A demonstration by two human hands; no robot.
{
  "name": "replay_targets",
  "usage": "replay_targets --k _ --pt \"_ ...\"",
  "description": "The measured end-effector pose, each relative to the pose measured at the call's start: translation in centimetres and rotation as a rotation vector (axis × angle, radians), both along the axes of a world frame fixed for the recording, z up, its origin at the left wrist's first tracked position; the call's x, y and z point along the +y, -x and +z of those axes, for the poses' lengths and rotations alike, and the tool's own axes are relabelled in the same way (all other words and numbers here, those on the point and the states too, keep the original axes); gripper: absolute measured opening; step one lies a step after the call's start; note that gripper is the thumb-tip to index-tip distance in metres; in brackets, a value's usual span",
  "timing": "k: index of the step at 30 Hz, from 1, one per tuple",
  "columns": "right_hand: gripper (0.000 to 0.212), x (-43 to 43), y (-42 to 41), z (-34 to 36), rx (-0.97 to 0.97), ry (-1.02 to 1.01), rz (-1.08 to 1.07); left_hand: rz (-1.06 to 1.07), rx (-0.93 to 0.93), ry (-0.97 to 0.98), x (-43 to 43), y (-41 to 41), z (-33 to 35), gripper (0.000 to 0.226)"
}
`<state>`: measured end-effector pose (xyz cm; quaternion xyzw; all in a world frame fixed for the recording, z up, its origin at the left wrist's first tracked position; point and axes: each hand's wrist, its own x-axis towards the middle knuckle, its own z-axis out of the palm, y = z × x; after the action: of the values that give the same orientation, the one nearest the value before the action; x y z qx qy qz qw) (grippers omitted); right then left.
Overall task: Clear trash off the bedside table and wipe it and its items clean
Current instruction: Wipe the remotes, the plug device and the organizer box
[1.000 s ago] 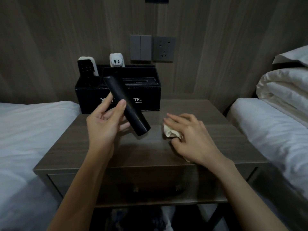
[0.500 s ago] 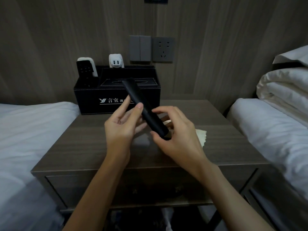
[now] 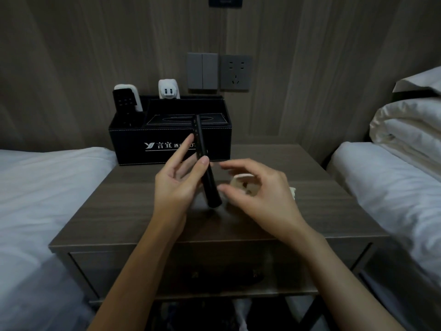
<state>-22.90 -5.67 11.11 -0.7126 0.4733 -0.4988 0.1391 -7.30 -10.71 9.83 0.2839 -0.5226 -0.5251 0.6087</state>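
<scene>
Pinching the black remote point(image 3: 206, 173) edge-on with the left hand point(image 3: 176, 185), thumb against nearly straight fingers, above the middle of the bedside table point(image 3: 119, 211). Hovering the right hand point(image 3: 260, 194) just right of it, fingers curved and apart, gripping nothing, over the crumpled cream cloth point(image 3: 245, 185). Only a light pinch: could probably slip once rubbed and drop onto the wood. Could also bump the far black tissue-box organiser point(image 3: 133, 144).

Dim room, wood-grain panelled wall point(image 3: 95, 56). Grey socket point(image 3: 235, 72) mounted centrally, double switch point(image 3: 202, 70) just left of it. White beds lower left point(image 3: 47, 187) and lower right point(image 3: 381, 182) of the socket.
</scene>
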Motion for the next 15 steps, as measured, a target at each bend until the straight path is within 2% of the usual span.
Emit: replay_targets --k 3,5,7,10,13,15 --pt "0.038 -0.3 1.6 0.2 0.209 0.021 -0.26 -0.018 0.022 -0.036 -0.1 -0.4 0.4 0.062" --pt "0.054 -0.5 2.5 -0.2 0.34 -0.133 -0.354 -0.047 0.039 -0.069 -0.2 -0.6 0.8 0.059" --pt "0.066 -0.7 2.9 -0.6 0.464 -0.319 -0.334 -0.083 0.032 -0.096 -0.1 -0.7 1.1 0.057" --pt "0.054 -1.0 2.8 -1.3 0.594 -0.334 -0.276 -0.117 -0.023 -0.101 0.0 -0.6 1.0 0.058" --pt "0.038 -1.2 3.1 -1.2 0.443 -0.191 -0.292 -0.159 -0.062 -0.079 0.2 -0.5 0.9 0.058" --pt "0.043 -1.2 3.3 -0.7 0.27 -0.073 -0.309 -0.196 -0.085 -0.062 0.3 -0.4 0.8 0.06"
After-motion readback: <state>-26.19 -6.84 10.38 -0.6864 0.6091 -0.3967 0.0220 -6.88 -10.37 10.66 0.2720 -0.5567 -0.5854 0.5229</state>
